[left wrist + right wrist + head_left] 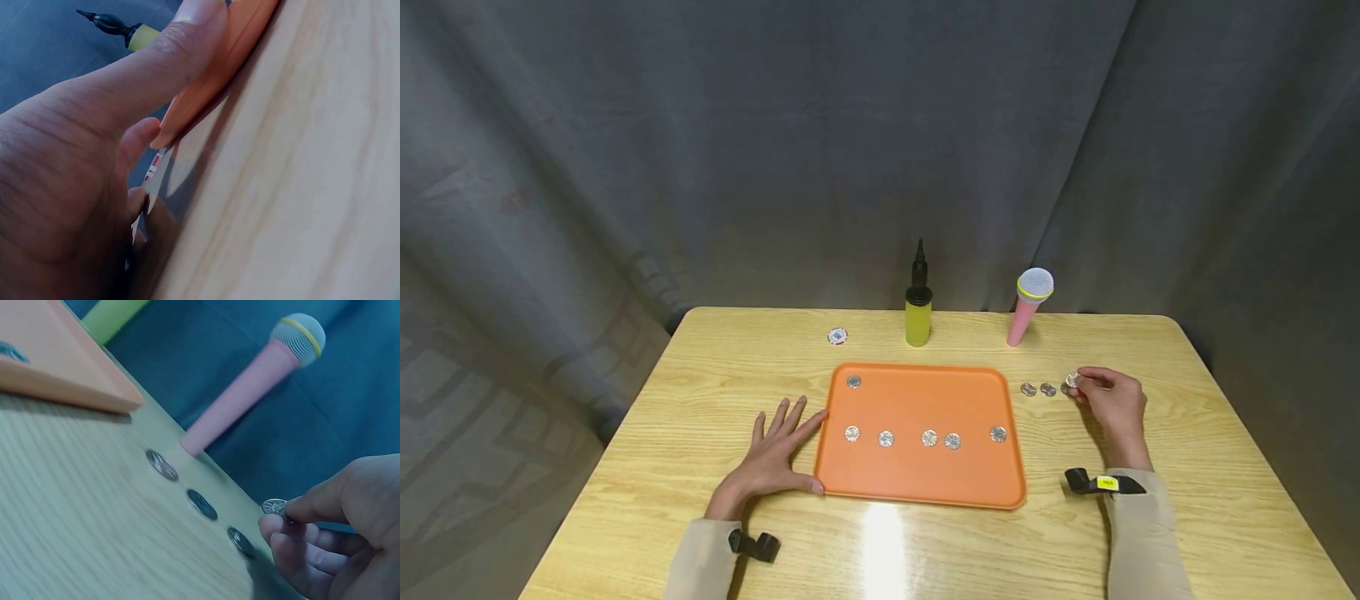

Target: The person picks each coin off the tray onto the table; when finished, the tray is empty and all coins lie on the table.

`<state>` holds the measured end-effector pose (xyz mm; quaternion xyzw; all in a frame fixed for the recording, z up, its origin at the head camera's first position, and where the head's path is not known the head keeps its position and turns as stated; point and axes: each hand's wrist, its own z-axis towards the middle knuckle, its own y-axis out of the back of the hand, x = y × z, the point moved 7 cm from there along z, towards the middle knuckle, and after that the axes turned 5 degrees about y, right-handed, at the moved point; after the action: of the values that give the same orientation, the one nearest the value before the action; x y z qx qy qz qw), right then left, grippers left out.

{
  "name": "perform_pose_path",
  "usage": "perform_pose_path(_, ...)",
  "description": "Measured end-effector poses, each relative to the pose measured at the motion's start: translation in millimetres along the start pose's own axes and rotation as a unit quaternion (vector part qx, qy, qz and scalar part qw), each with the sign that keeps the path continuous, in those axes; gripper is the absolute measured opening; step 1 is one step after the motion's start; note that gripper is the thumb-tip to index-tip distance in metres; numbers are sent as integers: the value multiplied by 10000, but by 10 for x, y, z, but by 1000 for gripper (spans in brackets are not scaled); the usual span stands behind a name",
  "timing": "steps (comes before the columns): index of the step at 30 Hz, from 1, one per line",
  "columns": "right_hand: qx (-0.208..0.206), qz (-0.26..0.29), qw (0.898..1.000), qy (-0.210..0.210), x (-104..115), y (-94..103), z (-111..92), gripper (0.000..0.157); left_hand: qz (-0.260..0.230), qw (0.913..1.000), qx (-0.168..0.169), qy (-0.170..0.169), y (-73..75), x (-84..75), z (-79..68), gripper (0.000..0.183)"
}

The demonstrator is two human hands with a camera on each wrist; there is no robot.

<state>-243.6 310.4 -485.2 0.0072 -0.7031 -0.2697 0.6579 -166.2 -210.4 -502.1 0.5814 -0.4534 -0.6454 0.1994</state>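
Between thumb and fingertips, my right hand [1114,408] pinches a silver coin [274,507] above the table, to the right of the tray. Three more coins lie in a row under and left of it: a near coin [240,542], a middle coin [202,504] and a far coin [162,465]. My left hand [773,458] is spread on the table, its thumb and index finger touching the left edge of the orange tray [917,483]. Several silver coins sit spaced out on that tray, one coin [853,382] in its far left corner and one [997,434] near its right side.
Behind the tray stands a yellow hand pump [917,321] with a black top. A pink toy microphone [1024,315] is upright and tilted near the back edge. One poker chip [837,336] lies at back left. Grey curtains [850,167] hang behind the wooden table [700,367].
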Motion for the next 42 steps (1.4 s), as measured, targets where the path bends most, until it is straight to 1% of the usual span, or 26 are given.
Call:
perform_pose_path(5,-93,-36,9999,-120,-103,83,22,31,2,10000,8,1,-4,8,1,124)
perform_pose_path(10,-258,-256,9993,-9,-144,146,33,29,-5,10000,2,-4,-12,23,5,125)
perform_pose_path(13,-431,-719,9964,80,-136,186,28,27,-9,10000,4,-1,-13,26,6,125)
perform_pose_path(17,-641,-1517,9861,234,-113,219,26,23,-10,10000,-3,-16,-7,18,9,125)
perform_pose_path(20,-668,-1837,9801,333,-106,217,26,23,-27,10000,2,-26,0,10,12,125)
perform_pose_path(28,-386,-2031,9778,348,-108,147,17,26,-82,10000,50,21,6,6,14,125)
perform_pose_path(30,-397,-2082,9763,426,-103,135,17,26,-89,9999,43,21,7,6,13,125)
perform_pose_path(36,-515,-2289,9685,831,-86,116,10,19,-70,10000,21,5,4,5,7,125)
perform_pose_path(37,-531,-2319,9674,867,-86,116,6,19,-65,10000,19,-3,2,4,6,125)
perform_pose_path(42,-558,-2278,9681,883,-88,141,0,20,-39,10000,2,-42,-6,6,-2,125)
